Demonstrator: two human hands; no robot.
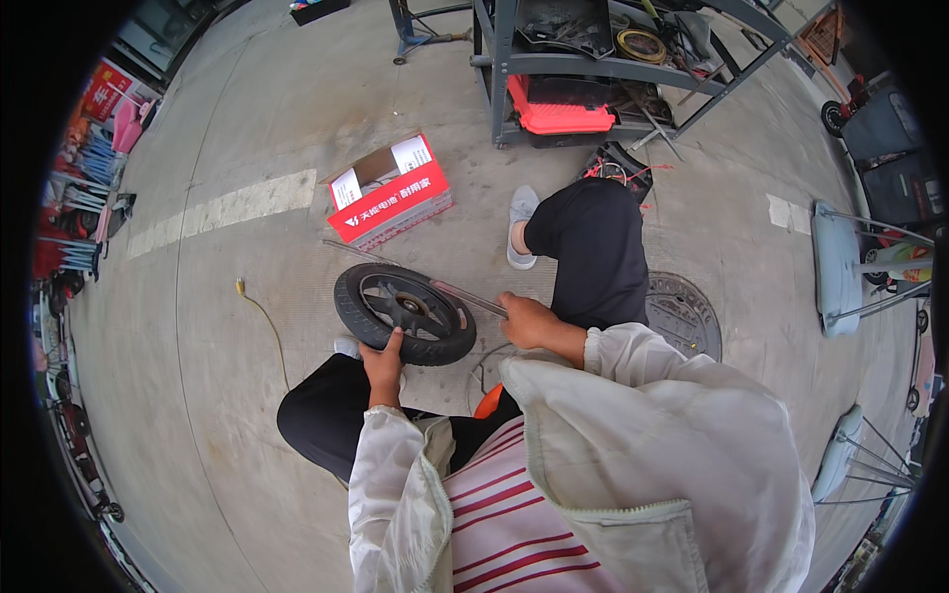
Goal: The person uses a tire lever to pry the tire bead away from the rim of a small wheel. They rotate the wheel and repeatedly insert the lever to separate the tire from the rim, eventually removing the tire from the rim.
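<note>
A small scooter wheel (pixel 406 305) with a black tyre and a dark spoked rim is tilted up between my legs. My left hand (pixel 383 370) grips its near edge, thumb on the rim and fingers underneath. In my right hand (pixel 527 322) is a tyre lever (pixel 478 299), a slim metal bar whose far end, reddish in part, meets the right side of the tyre. Another thin metal bar (pixel 356 252) runs out beyond the wheel's far left edge; whether it touches the tyre I cannot tell.
Past the wheel stands an open red-and-white cardboard box (pixel 395 203). A yellow cable (pixel 267 321) lies to the left. Ahead is a grey metal shelf rack (pixel 593 67) with tools and a red case (pixel 559 111). A round manhole cover (pixel 682 314) is set beside my right leg.
</note>
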